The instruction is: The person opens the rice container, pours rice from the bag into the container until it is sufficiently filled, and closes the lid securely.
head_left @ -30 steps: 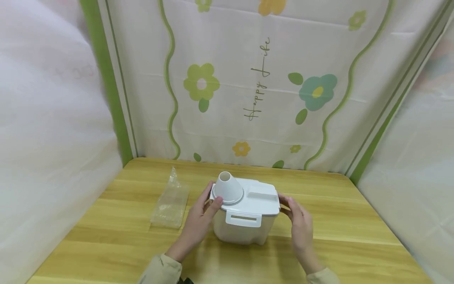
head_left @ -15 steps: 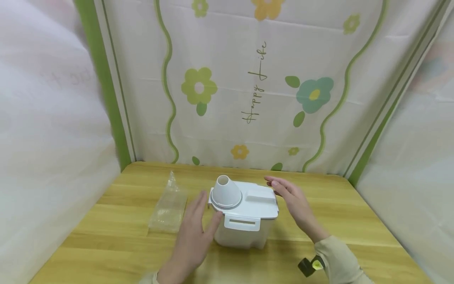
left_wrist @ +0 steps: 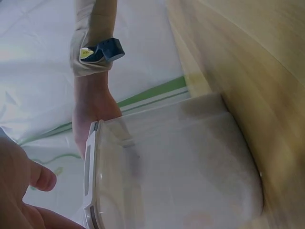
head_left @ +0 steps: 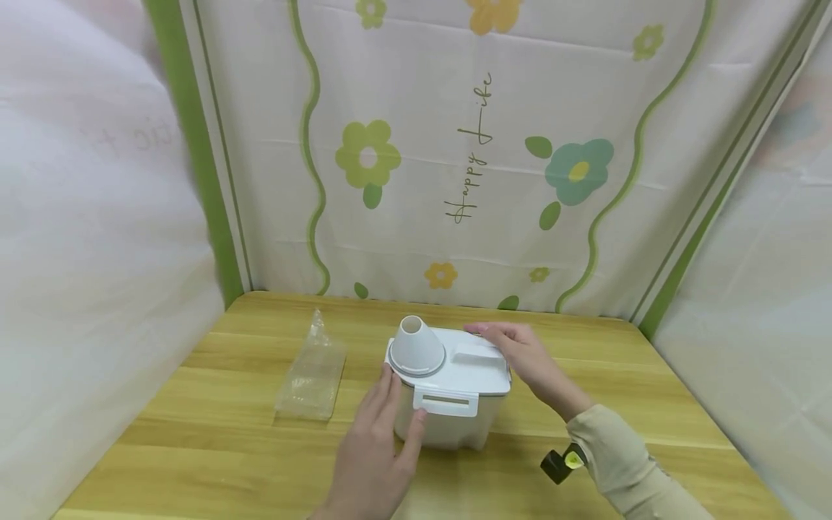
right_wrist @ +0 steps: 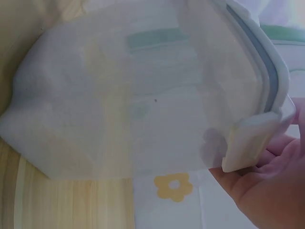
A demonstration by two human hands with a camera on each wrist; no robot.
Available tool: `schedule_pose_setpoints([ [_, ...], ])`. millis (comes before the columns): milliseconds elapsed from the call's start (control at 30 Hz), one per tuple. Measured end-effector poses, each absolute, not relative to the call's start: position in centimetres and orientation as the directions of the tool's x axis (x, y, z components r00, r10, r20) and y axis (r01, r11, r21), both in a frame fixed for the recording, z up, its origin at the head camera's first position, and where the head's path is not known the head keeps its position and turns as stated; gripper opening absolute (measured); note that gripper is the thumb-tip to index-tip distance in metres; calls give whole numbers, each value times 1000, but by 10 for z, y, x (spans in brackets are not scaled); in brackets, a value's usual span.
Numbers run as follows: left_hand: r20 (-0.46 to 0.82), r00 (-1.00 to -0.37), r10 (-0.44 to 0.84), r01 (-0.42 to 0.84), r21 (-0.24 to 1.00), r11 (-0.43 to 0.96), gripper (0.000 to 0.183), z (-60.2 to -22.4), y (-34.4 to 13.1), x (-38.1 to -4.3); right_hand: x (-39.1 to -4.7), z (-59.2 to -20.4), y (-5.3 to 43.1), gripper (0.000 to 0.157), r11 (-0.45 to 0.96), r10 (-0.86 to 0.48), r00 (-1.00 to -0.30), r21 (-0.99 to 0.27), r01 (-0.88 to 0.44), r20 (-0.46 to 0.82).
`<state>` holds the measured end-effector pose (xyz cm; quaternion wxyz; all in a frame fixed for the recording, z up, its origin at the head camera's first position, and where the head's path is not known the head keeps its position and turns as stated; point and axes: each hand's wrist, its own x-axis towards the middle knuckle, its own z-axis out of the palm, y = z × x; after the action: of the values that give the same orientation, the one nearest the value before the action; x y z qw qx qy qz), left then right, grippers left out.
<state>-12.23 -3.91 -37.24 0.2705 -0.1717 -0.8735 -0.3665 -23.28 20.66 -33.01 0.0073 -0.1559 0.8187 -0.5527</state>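
Observation:
A translucent plastic storage box (head_left: 455,432) stands upright on the wooden table, closed by a white lid (head_left: 450,375). On the lid's left half sits a white cone-shaped spout (head_left: 417,350) with a hole on top. A slotted latch (head_left: 445,402) hangs at the front edge. My left hand (head_left: 377,451) is at the box's near left corner, fingers extended; whether it touches is unclear. My right hand (head_left: 523,357) lies along the lid's far right edge, fingers extended. In the right wrist view its fingers reach behind a side latch (right_wrist: 252,140), partly hidden.
A clear plastic bag (head_left: 313,375) lies flat on the table (head_left: 195,433) left of the box. Floral cloth (head_left: 416,144) hangs behind, and white sheets close off both sides. A small dark camera (head_left: 560,464) is strapped to my right wrist.
Both hands have left their hold on the box's two ends. The left came down toward the near front corner. The right moved to the lid's far right edge; the box stayed put.

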Motion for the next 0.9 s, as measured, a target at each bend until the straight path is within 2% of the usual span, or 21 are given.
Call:
schedule_pose_setpoints([
  [167,600,-789,135,504,505,701,61,-373,-37,-122,-229,-332,205,34,350,-262,-948,-898,-267,180],
  [467,571,-804,163,503,509,698,65,-370,-39,-128,-218,-331,201,36,365,-252,-951,-892,-267,181],
  [733,504,-842,193,486,551,678,65,-363,-44,-136,-203,-324,195,32,466,-195,-950,-829,-308,244],
  [900,469,-863,189,466,591,658,65,-361,-47,-141,-200,-327,193,31,495,-118,-966,-830,-258,231],
])
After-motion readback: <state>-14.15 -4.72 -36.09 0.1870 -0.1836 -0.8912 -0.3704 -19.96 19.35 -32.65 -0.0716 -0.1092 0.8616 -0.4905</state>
